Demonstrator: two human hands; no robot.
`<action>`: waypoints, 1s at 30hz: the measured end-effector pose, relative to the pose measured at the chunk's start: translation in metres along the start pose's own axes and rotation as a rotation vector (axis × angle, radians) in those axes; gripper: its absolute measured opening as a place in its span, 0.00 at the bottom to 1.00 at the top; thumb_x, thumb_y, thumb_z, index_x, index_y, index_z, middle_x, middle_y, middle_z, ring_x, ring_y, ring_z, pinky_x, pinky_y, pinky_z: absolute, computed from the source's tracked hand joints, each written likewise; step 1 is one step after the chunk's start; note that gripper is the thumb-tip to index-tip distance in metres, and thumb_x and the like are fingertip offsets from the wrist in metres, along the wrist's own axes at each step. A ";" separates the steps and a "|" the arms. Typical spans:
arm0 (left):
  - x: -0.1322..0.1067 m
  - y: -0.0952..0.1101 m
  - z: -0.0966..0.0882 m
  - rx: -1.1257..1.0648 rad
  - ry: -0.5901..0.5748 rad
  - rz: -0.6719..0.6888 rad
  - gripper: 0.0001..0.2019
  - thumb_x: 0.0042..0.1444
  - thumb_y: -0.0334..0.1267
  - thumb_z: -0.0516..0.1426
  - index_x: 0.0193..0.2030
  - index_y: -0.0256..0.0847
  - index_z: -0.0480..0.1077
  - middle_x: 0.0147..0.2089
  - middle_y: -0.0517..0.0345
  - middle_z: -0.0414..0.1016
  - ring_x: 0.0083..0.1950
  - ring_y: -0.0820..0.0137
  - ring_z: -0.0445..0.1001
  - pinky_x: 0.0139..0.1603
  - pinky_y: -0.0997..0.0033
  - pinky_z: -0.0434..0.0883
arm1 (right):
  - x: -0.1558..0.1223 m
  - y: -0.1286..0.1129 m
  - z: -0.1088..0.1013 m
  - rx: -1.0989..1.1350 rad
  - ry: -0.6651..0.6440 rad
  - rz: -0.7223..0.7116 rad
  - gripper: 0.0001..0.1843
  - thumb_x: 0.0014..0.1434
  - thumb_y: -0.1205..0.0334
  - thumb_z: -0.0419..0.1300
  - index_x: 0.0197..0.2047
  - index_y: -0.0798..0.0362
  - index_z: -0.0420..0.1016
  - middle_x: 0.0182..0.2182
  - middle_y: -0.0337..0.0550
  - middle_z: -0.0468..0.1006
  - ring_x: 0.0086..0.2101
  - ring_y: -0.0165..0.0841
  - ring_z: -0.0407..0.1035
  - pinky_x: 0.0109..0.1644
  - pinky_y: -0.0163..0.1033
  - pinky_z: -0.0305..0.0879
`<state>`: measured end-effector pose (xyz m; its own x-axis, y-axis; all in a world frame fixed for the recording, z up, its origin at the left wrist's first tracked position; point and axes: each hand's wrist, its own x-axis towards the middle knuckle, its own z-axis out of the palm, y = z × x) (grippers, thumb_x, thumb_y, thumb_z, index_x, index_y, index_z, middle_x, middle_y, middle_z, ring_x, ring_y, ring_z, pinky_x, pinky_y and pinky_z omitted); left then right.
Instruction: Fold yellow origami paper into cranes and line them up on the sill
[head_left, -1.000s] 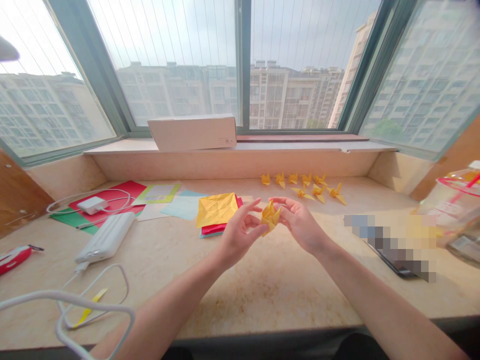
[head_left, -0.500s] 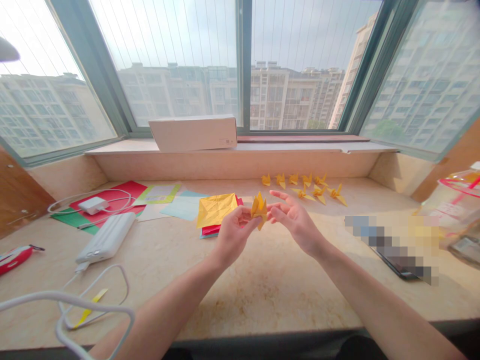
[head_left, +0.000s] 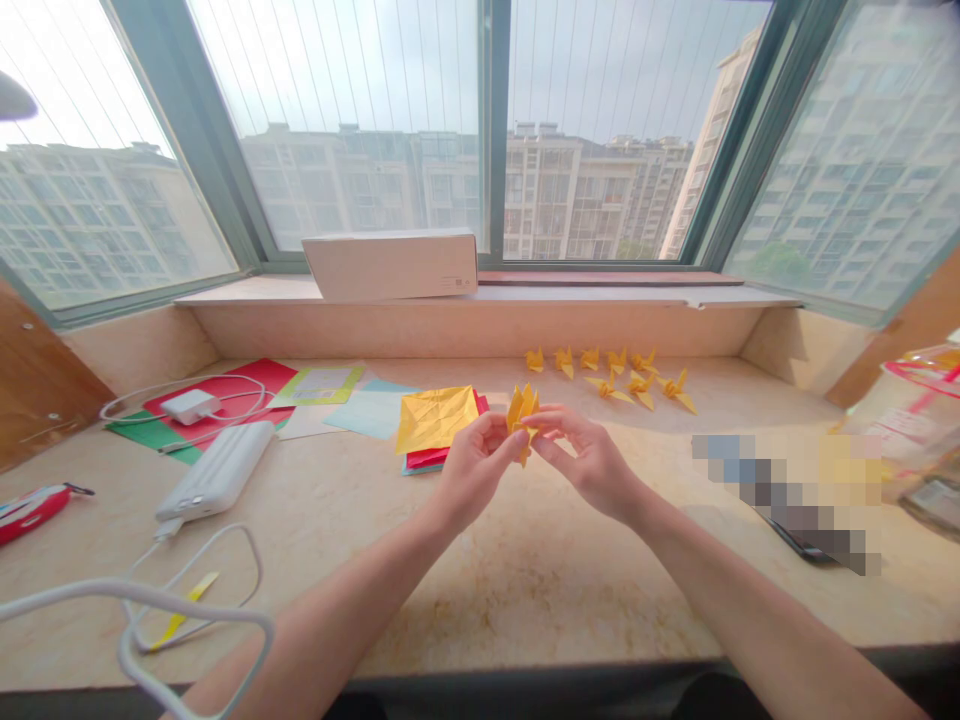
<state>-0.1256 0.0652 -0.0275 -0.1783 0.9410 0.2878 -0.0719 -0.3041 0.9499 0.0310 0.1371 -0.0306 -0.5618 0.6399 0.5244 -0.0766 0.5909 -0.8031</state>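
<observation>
Seen on my feed: the left hand (head_left: 474,472) and right hand (head_left: 589,466) come together in mid-air above a stone counter (head_left: 450,625), both forearms angled inward and wrists raised. The fingertips of both hands pinch a small yellow paper crane (head_left: 523,418) between them, its points upright. Just left of the hands, a creased yellow paper sheet (head_left: 436,419) lies on a stack of colored paper (head_left: 427,461). Farther along the counter, a row of finished yellow paper cranes (head_left: 607,372) stands to the right. To the left are a white power bank (head_left: 216,470), a white cable (head_left: 191,560) and a white charger (head_left: 190,406) on red and green paper (head_left: 225,395). A pixelated phone (head_left: 802,535) lies right of the hands. Beyond, a white box (head_left: 390,266) sits on the window ledge (head_left: 600,292), with apartment blocks (head_left: 570,190) outside the glass.
</observation>
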 end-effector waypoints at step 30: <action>0.002 -0.008 -0.002 0.093 0.177 0.136 0.11 0.55 0.41 0.63 0.38 0.38 0.68 0.39 0.57 0.73 0.42 0.71 0.74 0.43 0.72 0.72 | -0.003 0.007 0.016 0.297 0.135 0.131 0.23 0.55 0.57 0.67 0.54 0.49 0.72 0.39 0.43 0.79 0.37 0.34 0.73 0.46 0.43 0.70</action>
<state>-0.1275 0.0692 -0.0343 -0.3498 0.8489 0.3962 0.0540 -0.4039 0.9132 0.0192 0.1308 -0.0423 -0.4703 0.7717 0.4281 -0.2584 0.3434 -0.9029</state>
